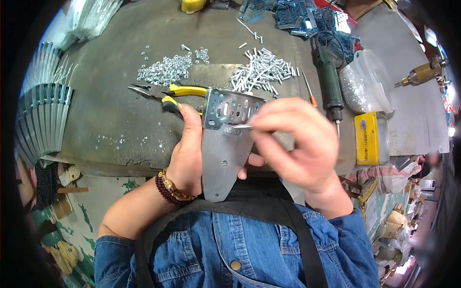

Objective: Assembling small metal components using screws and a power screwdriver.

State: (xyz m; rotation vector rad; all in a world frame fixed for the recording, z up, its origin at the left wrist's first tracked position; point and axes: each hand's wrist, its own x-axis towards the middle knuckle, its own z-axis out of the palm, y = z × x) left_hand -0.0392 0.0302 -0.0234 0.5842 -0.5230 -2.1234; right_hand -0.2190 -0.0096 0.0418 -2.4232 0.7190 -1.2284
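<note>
My left hand (189,149) is closed round a grey metal bracket (225,153), its thumb along the left edge and fingertips showing at the right. The bracket has a slotted, bent upper part and a flat plate that tapers towards me. My right hand (297,144), smeared a little by motion, pinches a thin silvery bolt (244,126) across the bracket just below the slots. Yellow-handled pliers (189,90) lie behind the bracket, their jaws pointing left. Beyond them are a heap of small nuts (165,69) and a heap of bolts (264,69).
A dark green power screwdriver (329,79) and an orange-handled screwdriver (309,91) lie to the right. Near them stand a clear plastic tub (379,72) and a yellow tin (367,139). Stacked metal brackets (45,115) fan out at the left. Blue-wrapped metal parts (297,19) sit at the back.
</note>
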